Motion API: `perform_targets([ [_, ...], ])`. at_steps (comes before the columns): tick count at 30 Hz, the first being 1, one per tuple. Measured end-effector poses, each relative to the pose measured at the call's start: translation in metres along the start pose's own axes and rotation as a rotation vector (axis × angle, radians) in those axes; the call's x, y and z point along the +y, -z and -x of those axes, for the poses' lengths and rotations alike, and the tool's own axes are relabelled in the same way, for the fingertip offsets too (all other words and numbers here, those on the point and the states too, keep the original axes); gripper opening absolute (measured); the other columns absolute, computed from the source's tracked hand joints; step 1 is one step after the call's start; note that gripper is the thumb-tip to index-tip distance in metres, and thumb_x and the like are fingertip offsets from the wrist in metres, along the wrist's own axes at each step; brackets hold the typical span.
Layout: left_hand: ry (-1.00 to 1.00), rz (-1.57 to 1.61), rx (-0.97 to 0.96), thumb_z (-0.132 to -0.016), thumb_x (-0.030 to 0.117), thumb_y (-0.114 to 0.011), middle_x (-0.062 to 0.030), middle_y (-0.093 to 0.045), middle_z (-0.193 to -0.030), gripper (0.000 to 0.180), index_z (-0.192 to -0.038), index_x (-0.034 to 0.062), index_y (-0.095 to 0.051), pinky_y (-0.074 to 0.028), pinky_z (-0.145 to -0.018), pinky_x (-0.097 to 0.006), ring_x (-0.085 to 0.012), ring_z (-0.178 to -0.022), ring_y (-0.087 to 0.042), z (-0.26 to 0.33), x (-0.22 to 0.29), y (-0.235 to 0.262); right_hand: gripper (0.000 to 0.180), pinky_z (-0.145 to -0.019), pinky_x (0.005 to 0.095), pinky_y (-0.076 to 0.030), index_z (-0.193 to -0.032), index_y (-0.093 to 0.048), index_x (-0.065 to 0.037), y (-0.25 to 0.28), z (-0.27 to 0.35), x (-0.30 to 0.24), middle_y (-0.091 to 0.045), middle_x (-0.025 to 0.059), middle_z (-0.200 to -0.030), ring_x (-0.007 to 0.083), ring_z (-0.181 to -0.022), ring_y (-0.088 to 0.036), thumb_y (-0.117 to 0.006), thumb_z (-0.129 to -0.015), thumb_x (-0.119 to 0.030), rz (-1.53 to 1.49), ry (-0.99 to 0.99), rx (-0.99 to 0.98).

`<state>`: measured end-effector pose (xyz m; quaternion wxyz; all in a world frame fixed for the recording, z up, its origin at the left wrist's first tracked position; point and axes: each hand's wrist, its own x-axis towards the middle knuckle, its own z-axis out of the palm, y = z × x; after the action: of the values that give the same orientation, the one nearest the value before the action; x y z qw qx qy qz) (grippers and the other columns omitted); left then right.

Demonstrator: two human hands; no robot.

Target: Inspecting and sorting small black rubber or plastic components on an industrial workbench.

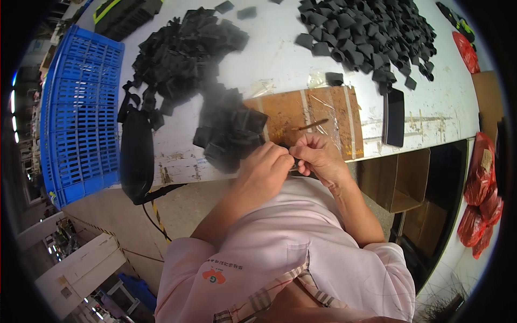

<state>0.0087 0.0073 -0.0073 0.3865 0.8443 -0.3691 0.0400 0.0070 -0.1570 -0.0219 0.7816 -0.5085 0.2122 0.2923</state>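
At the near edge of the counter (pixel 280 51), the person's left hand (pixel 265 168) and right hand (pixel 318 156) meet over a small black piece (pixel 291 162). The fingers of both hands are curled shut on it, pinching it from either side, so little of it shows: a dark, matte sliver between the thumbs, its shape hidden.

As a judgement, the work looks well under way but far from finished. A heap of black parts (pixel 229 132) lies just at 10 o'clock from the hands, a larger mound (pixel 186 51) sits farther out at 11 o'clock, and a spread of short black sleeves (pixel 369 35) covers the counter at 1 o'clock. Which pile is done and which waits cannot be told.

A brown cardboard sheet (pixel 328 116) lies directly at 12 o'clock from the hands, with a thin stick-like tool (pixel 311 125) resting on it. A blue crate (pixel 81 113) stands at 9 o'clock, a black pouch (pixel 135 156) beside it, and a dark phone (pixel 395 117) lies at 2 o'clock.
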Motion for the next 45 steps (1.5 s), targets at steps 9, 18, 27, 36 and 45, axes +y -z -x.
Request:
perform_targets([
  [9,0.632,0.741,0.269,-0.082,0.004,-0.055,-0.0003,-0.052,-0.072,0.005,-0.085,0.0,-0.053,-0.039,-0.055,-0.018,-0.0025,-0.064,-0.046,-0.002,0.015,-0.01,0.025,-0.05,0.0253,-0.04,-0.088,-0.056,0.001,-0.022,0.031,0.011,-0.053,0.0078,-0.064,0.0148,-0.056,-0.051,-0.069,-0.073,-0.014,0.663,0.917,0.301],
  [18,0.195,0.001,0.523,-0.073,-0.004,-0.056,-0.0093,-0.058,-0.073,0.014,-0.084,0.0018,-0.049,-0.046,-0.052,-0.03,-0.0229,-0.056,-0.056,-0.019,0.017,-0.024,0.017,-0.049,0.0332,-0.044,-0.083,-0.057,0.0,-0.023,0.025,-0.001,-0.053,0.0115,-0.072,0.0258,-0.057,-0.054,-0.063,-0.068,0.004,1.001,1.206,0.478],
  [27,0.549,0.751,0.445,-0.081,-0.006,-0.054,-0.0012,-0.057,-0.075,0.015,-0.096,-0.0034,-0.052,-0.042,-0.054,-0.016,-0.0026,-0.06,-0.049,-0.021,0.023,-0.016,0.012,-0.052,0.036,-0.045,-0.084,-0.056,0.003,-0.021,0.026,-0.005,-0.054,0.0154,-0.074,0.0309,-0.061,-0.055,-0.059,-0.073,0.005,0.875,1.062,0.441],
  [36,0.616,0.594,0.404,-0.076,-0.002,-0.06,-0.0036,-0.058,-0.068,0.006,-0.082,-0.0016,-0.058,-0.041,-0.05,-0.019,-0.0044,-0.057,-0.051,-0.013,0.011,-0.02,0.007,-0.051,0.0276,-0.043,-0.083,-0.057,0.002,-0.013,0.036,-0.006,-0.056,0.011,-0.073,0.0163,-0.056,-0.054,-0.058,-0.079,-0.002,0.665,0.905,0.386],
  [45,0.274,0.06,0.629,-0.071,-0.009,-0.059,-0.0051,-0.058,-0.063,0.013,-0.083,-0.0022,-0.059,-0.042,-0.045,-0.02,-0.0064,-0.051,-0.053,-0.025,0.026,-0.031,0.02,-0.047,0.0317,-0.044,-0.083,-0.058,0.0,-0.015,0.024,-0.003,-0.051,0.0112,-0.072,0.024,-0.055,-0.053,-0.063,-0.065,0.005,1.065,1.228,0.54],
])
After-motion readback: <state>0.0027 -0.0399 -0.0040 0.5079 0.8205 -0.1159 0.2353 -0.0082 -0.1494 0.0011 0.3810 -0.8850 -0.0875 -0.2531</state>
